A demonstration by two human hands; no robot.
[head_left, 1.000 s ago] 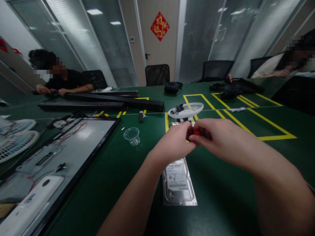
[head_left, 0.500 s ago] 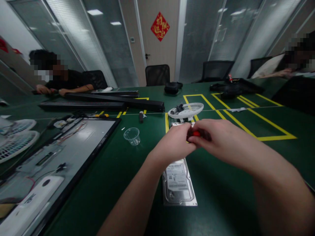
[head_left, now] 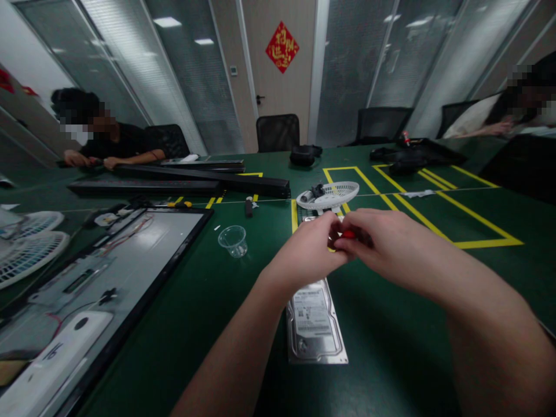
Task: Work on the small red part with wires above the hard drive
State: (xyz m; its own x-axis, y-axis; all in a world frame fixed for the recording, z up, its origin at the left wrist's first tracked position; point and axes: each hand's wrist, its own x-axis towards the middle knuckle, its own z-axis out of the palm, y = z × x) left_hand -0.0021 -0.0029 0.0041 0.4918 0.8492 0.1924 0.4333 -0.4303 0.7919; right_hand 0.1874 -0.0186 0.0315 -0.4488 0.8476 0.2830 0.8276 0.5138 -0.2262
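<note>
A silver hard drive (head_left: 313,327) with a white label lies on the green table, its far part hidden beneath my hands. Above that far part, my left hand (head_left: 307,248) is closed with fingertips pressed together; what they grip is hidden. My right hand (head_left: 380,236) meets it from the other side, fingers closed round a small red object (head_left: 348,234). Only a bit of that red object shows, so its kind is unclear. Just beyond the hands stands a white round basket (head_left: 351,191) with dark and grey parts in it.
A clear plastic cup (head_left: 233,238) stands left of my hands. Further left lies an opened flat panel (head_left: 174,231) with a white device (head_left: 65,353) on it. Long black bars (head_left: 147,186) lie behind. Two people sit across the table, at the far left and far right.
My fingers shift very slightly around the red object, which shows a little differently between them. The hard drive, basket and cup stay in place.
</note>
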